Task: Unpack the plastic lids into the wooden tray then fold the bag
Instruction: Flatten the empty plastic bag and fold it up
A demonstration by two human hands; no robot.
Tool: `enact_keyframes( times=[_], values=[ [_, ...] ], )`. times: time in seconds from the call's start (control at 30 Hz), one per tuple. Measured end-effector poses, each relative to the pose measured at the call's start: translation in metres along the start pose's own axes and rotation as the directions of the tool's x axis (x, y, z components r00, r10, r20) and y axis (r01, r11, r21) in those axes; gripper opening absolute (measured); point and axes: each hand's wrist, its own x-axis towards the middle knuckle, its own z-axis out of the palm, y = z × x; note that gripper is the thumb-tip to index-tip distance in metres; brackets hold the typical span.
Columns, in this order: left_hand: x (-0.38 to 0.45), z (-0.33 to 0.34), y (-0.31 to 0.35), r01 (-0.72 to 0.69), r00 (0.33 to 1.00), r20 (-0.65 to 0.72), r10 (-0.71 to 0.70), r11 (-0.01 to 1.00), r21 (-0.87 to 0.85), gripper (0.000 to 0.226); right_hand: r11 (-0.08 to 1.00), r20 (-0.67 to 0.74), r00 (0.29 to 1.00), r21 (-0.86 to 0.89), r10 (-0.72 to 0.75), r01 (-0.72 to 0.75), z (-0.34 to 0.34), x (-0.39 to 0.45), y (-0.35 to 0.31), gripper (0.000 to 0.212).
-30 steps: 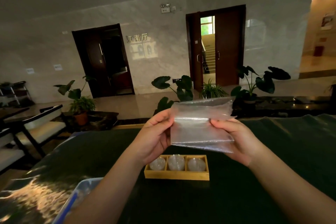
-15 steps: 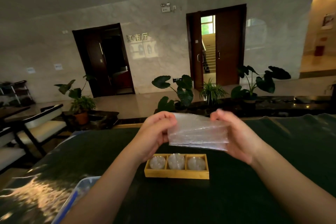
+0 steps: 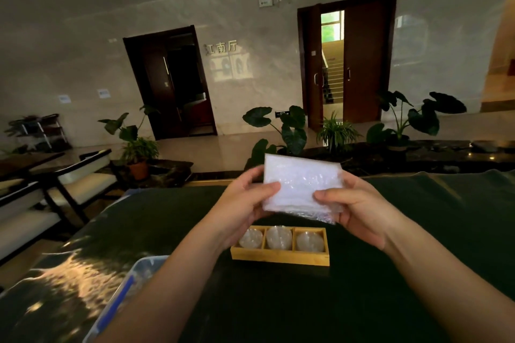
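A clear plastic bag point(image 3: 301, 184), folded into a flat rectangle, is held in the air above the table. My left hand point(image 3: 245, 198) pinches its left edge and my right hand point(image 3: 359, 209) grips its right edge, thumbs on the near face. Below the bag a wooden tray point(image 3: 278, 256) with three compartments rests on the dark green table. Each compartment holds clear plastic lids point(image 3: 279, 236); the left compartment is partly hidden behind my left wrist.
A blue-rimmed plastic bin point(image 3: 125, 292) stands at the table's near left corner. The dark green table point(image 3: 390, 273) stretches wide on the right. Chairs point(image 3: 69, 181) stand off to the left, potted plants point(image 3: 287, 131) beyond the far edge.
The bag has been folded over from a larger sheet into a more compact rectangle, and both hands have shifted their grip on it. The tray has not moved.
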Motion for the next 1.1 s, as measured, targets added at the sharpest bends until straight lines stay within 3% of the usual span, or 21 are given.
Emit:
enact_keyframes(
  times=[0.07,0.27,0.6,0.73,0.93,1.1],
  values=[
    [-0.002,0.001,-0.003,0.103,0.994,0.036,-0.104,0.994,0.027,0.051,1.000,-0.010,1.000,-0.013,-0.021,0.021,0.003,0.003,0.001,0.058],
    [-0.001,-0.010,-0.005,0.046,0.999,0.004,-0.046,0.997,0.061,0.034,1.000,0.013,1.000,0.003,0.021,-0.021,0.009,0.011,0.004,0.052],
    [0.008,-0.016,-0.012,0.179,0.983,0.050,-0.177,0.983,-0.038,0.038,0.975,-0.050,0.977,0.093,0.206,-0.200,0.003,0.018,0.003,0.047],
    [0.006,-0.018,-0.017,0.247,0.968,0.076,-0.241,0.966,-0.075,0.033,0.957,-0.020,0.960,0.088,0.278,-0.275,0.001,0.016,0.011,0.035],
    [-0.017,-0.035,-0.056,0.383,0.923,0.100,-0.371,0.912,-0.147,0.033,0.872,-0.143,0.867,0.201,0.477,-0.447,0.005,0.015,0.047,0.045],
    [-0.061,-0.069,-0.093,0.411,0.911,0.078,-0.404,0.903,-0.127,0.033,0.812,-0.229,0.781,0.103,0.581,-0.574,0.031,0.014,0.093,0.052]
  ],
)
